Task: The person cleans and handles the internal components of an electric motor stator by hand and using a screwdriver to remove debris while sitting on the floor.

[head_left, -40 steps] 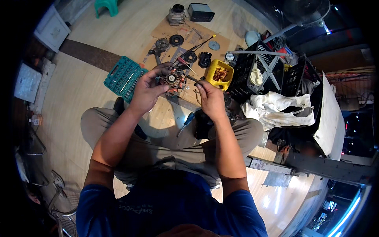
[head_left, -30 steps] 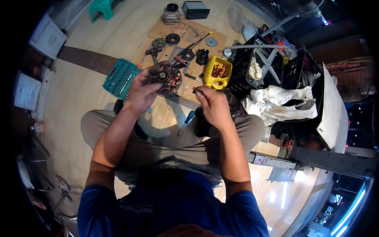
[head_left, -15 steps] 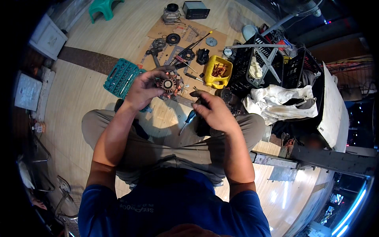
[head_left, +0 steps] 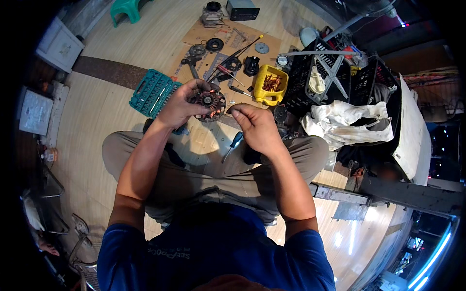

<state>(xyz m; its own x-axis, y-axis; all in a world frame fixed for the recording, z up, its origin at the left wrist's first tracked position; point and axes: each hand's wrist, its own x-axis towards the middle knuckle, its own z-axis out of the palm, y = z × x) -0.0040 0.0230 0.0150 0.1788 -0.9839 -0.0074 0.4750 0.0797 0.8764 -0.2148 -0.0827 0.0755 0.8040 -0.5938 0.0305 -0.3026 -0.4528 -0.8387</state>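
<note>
My left hand (head_left: 177,107) is closed round the edge of a round motor rotor (head_left: 208,100), dark metal with copper windings and a shaft end at its centre. Thumb and fingers grip its left side, hiding that part. Just right of the rotor is my right hand (head_left: 258,127), its thumb and forefinger pinched together. Whatever may be between those fingertips is too small and dark to make out. On the floor below and left of the right hand lies a blue-handled screwdriver (head_left: 235,141).
A green socket set case (head_left: 150,92) lies open at left. Ahead, cardboard (head_left: 194,36) bears a hammer (head_left: 193,62), a red-handled screwdriver (head_left: 226,71) and metal parts. A yellow cut-open jug (head_left: 279,97) holds copper scraps. Black crates (head_left: 298,94) and a white cloth (head_left: 347,123) stand at right.
The rotor has tilted in my left hand, so more of its copper-wound face shows. My right hand has moved slightly left and up, nearer the rotor, its thumb and forefinger now closed together.
</note>
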